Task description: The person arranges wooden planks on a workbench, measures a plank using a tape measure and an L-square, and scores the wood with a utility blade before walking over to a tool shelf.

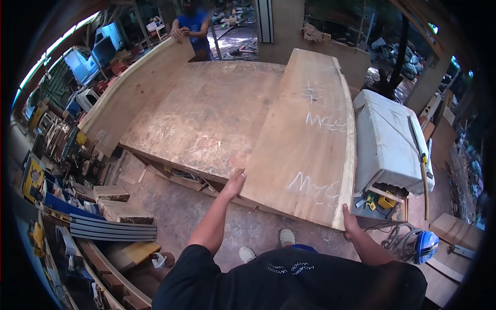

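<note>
A wide wooden slab [305,150] with white chalk marks and a pale live edge lies on the right part of a worn worktable [201,129]. Its near end juts past the table's front edge. My left hand [235,184] grips the slab's near left corner, thumb on top and fingers hidden beneath. At the near right corner, my right hand [351,223] holds the slab the same way, its thumb up along the edge.
Across the table, a person in blue [195,26] has hands on another slab [139,85], tilted along the left side. A white-covered block [387,139] stands at right, a blue machine [426,246] on the floor. Boards and a grey rail [112,227] lie at left.
</note>
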The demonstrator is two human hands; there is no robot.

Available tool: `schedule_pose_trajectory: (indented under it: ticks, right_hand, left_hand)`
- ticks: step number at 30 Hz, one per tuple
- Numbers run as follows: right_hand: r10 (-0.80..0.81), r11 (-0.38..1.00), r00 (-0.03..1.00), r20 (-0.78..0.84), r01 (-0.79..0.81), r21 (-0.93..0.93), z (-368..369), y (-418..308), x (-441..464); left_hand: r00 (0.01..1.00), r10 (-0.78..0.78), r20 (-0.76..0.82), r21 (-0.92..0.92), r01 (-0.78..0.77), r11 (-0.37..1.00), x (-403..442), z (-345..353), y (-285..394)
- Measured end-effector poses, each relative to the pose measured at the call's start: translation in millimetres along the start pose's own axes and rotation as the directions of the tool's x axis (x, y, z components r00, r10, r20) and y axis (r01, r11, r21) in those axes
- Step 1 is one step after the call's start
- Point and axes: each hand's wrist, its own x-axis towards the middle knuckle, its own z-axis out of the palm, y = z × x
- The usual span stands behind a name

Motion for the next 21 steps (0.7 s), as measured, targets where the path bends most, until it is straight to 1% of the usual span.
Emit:
schedule_pose_trajectory:
  ticks: [1, 2, 3, 4, 5, 7, 8, 9, 10, 11, 12, 13, 14, 15, 17, 18, 19, 21]
  right_hand:
    - [-0.004, 1.000, 1.000, -0.017, 0.004, 0.005, -9, 31, 11]
    - [0.040, 0.998, 0.997, -0.059, -0.042, -0.037, -22, 64, 27]
    - [0.084, 0.993, 0.991, -0.102, -0.092, -0.074, -29, 81, 33]
    - [0.073, 0.996, 0.993, -0.093, -0.077, -0.043, -11, 72, -1]
    - [0.070, 0.997, 0.992, -0.106, -0.074, -0.031, -7, 75, -16]
    - [0.083, 0.993, 0.989, -0.118, -0.092, -0.071, 4, 93, -41]
    - [0.009, 1.000, 0.999, -0.038, -0.009, -0.010, 7, 97, -53]
    - [0.015, 1.000, 0.998, -0.055, -0.014, 0.013, 11, 100, -62]
    - [0.024, 0.999, 0.995, -0.098, -0.028, -0.038, 15, 96, -71]
    - [0.031, 0.995, 0.989, -0.144, -0.045, -0.092, 16, 94, -77]
    - [-0.016, 0.998, 0.989, -0.150, 0.007, -0.064, 13, 105, -70]
    - [-0.004, 0.999, 0.985, -0.172, -0.004, -0.046, 17, 104, -73]
    - [-0.013, 0.998, 0.986, -0.169, 0.004, -0.056, 22, 99, -76]
    - [-0.027, 0.997, 0.985, -0.170, 0.014, -0.075, 20, 96, -80]
    - [-0.128, 0.985, 0.973, -0.192, 0.102, -0.139, 18, 101, -75]
    - [-0.121, 0.983, 0.968, -0.221, 0.085, -0.165, 18, 99, -80]
    - [-0.115, 0.984, 0.968, -0.224, 0.079, -0.162, 15, 100, -82]
    - [-0.105, 0.985, 0.983, -0.149, 0.082, -0.150, 10, 102, -75]
  left_hand:
    - [0.999, -0.009, -0.031, 0.077, 0.011, 0.997, -8, -3, -1]
    - [1.000, 0.002, -0.015, 0.074, -0.001, 0.997, -15, -8, -6]
    - [0.999, -0.025, -0.025, 0.068, 0.027, 0.997, -25, -12, -13]
    - [0.998, -0.057, -0.034, 0.063, 0.059, 0.996, -37, -15, -23]
    - [0.999, -0.052, -0.018, 0.066, 0.053, 0.996, -48, -15, -31]
    - [0.999, -0.027, -0.046, 0.011, 0.028, 1.000, -67, -21, -44]
    - [0.999, -0.026, -0.024, 0.025, 0.026, 0.999, -66, -26, -47]
    - [0.990, -0.141, -0.020, -0.017, 0.141, 0.990, -65, -30, -50]
    - [0.966, -0.258, -0.011, -0.056, 0.257, 0.965, -65, -31, -53]
    - [0.965, -0.262, 0.014, -0.043, 0.263, 0.964, -62, -27, -45]
    - [0.945, -0.327, 0.015, -0.009, 0.327, 0.945, -55, -21, -36]
    - [0.921, -0.389, 0.011, 0.029, 0.389, 0.921, -51, -18, -29]
    - [0.925, -0.379, 0.009, 0.192, 0.371, 0.909, -49, -19, -34]
    - [0.944, -0.330, -0.023, 0.212, 0.327, 0.921, -47, -20, -47]
    - [0.962, -0.274, 0.006, 0.082, 0.273, 0.959, -56, -14, -33]
    - [0.969, -0.246, -0.016, 0.097, 0.247, 0.964, -54, -16, -42]
    - [0.972, -0.230, -0.036, 0.122, 0.233, 0.965, -57, -15, -37]
    - [0.960, -0.272, -0.064, 0.131, 0.278, 0.951, -64, -12, -27]
